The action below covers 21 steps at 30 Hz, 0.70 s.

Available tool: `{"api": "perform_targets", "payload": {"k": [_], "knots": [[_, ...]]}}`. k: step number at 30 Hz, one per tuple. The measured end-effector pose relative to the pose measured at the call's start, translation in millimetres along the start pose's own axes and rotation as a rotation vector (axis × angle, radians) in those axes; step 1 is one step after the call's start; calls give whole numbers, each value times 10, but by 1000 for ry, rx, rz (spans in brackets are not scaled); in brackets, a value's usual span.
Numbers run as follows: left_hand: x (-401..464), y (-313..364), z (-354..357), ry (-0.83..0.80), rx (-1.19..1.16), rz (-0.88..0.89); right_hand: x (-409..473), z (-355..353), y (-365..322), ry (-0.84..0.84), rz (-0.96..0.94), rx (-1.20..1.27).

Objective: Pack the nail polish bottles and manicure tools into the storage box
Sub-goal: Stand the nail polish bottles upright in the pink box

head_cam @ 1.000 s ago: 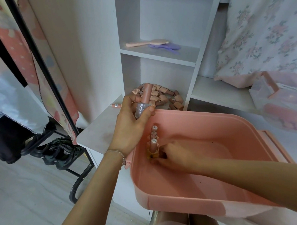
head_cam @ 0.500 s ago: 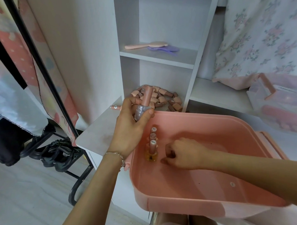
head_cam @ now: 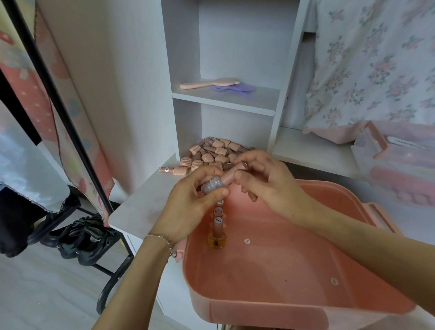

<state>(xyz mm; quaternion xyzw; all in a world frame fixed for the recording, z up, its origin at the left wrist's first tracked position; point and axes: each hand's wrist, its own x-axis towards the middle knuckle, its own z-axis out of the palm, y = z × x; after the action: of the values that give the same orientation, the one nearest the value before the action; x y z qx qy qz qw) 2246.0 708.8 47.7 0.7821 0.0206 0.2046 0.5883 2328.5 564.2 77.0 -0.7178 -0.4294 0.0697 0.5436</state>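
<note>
Pink plastic storage box point(head_cam: 292, 315) has a row of bottles standing at its left wall; left hand point(head_cam: 192, 203) grips the clear glass polish bottle point(head_cam: 214, 185) above it; right hand point(head_cam: 268, 184) pinches its pink cap; looks mid-handoff, next it needs lowering upright beside the row.

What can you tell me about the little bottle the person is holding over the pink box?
The nail polish bottle has a clear, ribbed, glass-like body with greyish contents and a long matte pink cap. It is tilted, cap pointing up and to the right, above the far left corner of the pink box. The left hand grips its body; the right hand pinches the cap.
</note>
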Motion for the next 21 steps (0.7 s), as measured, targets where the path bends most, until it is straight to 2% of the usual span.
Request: {"api": "perform_targets", "payload": {"k": [8,11,14,17,21], "knots": [[-7,12,5,17,-43,23,-64,-48,-23,25,1,-43],[-32,5,8,114,-114,41,-138,-110,-17,39,32,-26],[-44,-3,9,218,-126,20,-212,-176,16,-17,8,-61],[-58,-73,-23,347,-145,-96,-285,-194,43,-133,6,-136],[-191,-125,-85,381,-399,-309,-381,-161,131,-295,77,-270]]}}
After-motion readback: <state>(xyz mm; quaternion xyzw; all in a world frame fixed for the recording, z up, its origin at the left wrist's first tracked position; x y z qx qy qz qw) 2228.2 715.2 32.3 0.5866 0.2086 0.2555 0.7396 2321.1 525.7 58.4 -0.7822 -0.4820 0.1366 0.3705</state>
